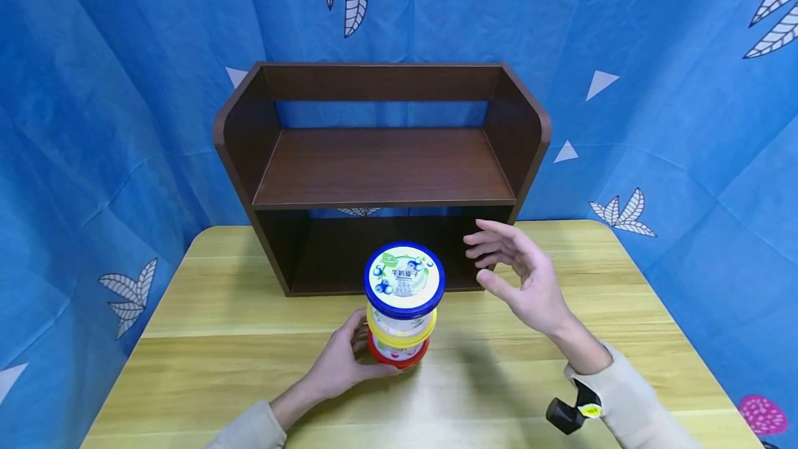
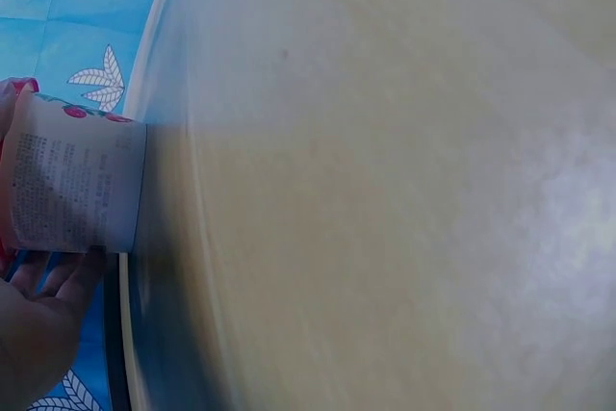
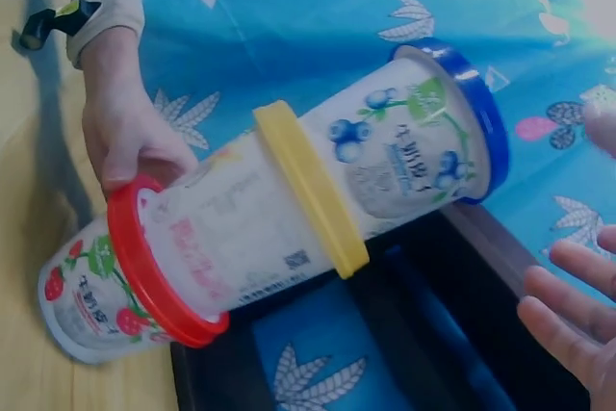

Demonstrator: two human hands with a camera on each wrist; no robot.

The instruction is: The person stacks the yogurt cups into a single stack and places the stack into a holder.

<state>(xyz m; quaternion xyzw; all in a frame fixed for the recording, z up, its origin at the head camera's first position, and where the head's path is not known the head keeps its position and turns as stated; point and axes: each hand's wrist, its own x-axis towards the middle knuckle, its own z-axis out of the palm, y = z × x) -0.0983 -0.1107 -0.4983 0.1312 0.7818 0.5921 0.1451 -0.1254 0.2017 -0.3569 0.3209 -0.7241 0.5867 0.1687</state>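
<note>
Three printed white tubs stand stacked on the table in front of the shelf. The top tub has a blue lid with blueberries on it, the middle one a yellow lid. Strawberries decorate the bottom tub, which has a red lid. My left hand grips this bottom tub from the left, thumb in front and fingers behind. Apart from the stack, my right hand hovers to its right, fingers loosely bent and holding nothing. In the left wrist view the bottom tub shows its text side.
A dark brown two-tier shelf stands at the back of the wooden table. Behind it hangs a blue curtain with white leaves and triangles. A black device is at the right sleeve.
</note>
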